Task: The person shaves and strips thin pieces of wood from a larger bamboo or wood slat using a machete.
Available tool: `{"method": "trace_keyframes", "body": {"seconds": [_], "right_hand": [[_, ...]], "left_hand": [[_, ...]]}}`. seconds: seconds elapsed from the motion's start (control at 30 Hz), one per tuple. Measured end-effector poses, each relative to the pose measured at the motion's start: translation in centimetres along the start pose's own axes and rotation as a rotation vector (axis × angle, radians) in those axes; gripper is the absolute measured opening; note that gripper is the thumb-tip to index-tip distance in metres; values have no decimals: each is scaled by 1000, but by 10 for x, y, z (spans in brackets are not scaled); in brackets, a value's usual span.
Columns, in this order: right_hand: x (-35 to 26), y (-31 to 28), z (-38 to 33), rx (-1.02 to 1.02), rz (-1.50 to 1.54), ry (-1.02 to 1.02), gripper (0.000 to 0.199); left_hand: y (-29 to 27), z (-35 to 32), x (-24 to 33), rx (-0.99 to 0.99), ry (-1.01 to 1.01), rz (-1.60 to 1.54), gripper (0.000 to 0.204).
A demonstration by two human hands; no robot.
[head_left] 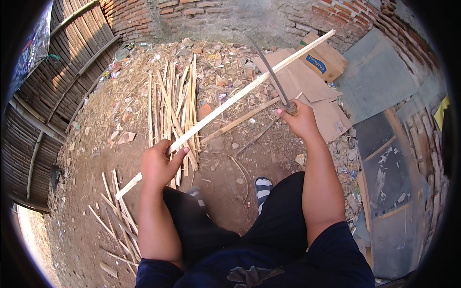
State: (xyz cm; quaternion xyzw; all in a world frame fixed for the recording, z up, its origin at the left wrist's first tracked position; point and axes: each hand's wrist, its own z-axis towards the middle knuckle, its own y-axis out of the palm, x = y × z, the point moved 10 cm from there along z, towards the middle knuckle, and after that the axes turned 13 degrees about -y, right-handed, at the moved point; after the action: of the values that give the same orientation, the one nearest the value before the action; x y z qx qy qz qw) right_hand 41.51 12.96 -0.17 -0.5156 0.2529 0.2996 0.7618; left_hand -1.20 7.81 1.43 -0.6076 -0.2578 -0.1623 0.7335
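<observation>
My left hand (161,165) is closed around a long, pale, squared strip of wood or bamboo (240,94). The strip slants from the lower left, below the hand, up to the far right. In my right hand (301,119) is the handle of a machete (281,89), its long, narrow dark blade angled up and to the left. Blade and strip cross in view; I cannot tell if they touch. Beyond my left hand, a bundle of similar strips (193,103) lies on the ground. More thin strips (126,223) lie to the left of my left forearm.
Dirt ground (216,173) with rubble and litter surrounds my feet. Flattened cardboard (293,77) and a cardboard box (331,57) lie at the far right, near grey sheets (379,72) and a dark panel (391,177). A brick wall (216,21) stands behind; a woven bamboo wall (62,72) is left.
</observation>
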Motion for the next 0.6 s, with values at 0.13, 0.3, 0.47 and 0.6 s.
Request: {"method": "trace_keyframes", "body": {"seconds": [0.13,0.3,0.47,0.6], "right_hand": [[-34,33,-13,-171,-113,-217,38],[-85,80,-39,-500,-245,-431,42],[6,14,1,-116,-71,-52,41],[-17,23,-6,-126,-99,-85,39]], "left_hand": [[10,0,5,-11,36,13,45],[13,-3,11,-55,8,55,47],[1,2,1,11,-24,61,47],[4,0,3,10,37,81,44]]}}
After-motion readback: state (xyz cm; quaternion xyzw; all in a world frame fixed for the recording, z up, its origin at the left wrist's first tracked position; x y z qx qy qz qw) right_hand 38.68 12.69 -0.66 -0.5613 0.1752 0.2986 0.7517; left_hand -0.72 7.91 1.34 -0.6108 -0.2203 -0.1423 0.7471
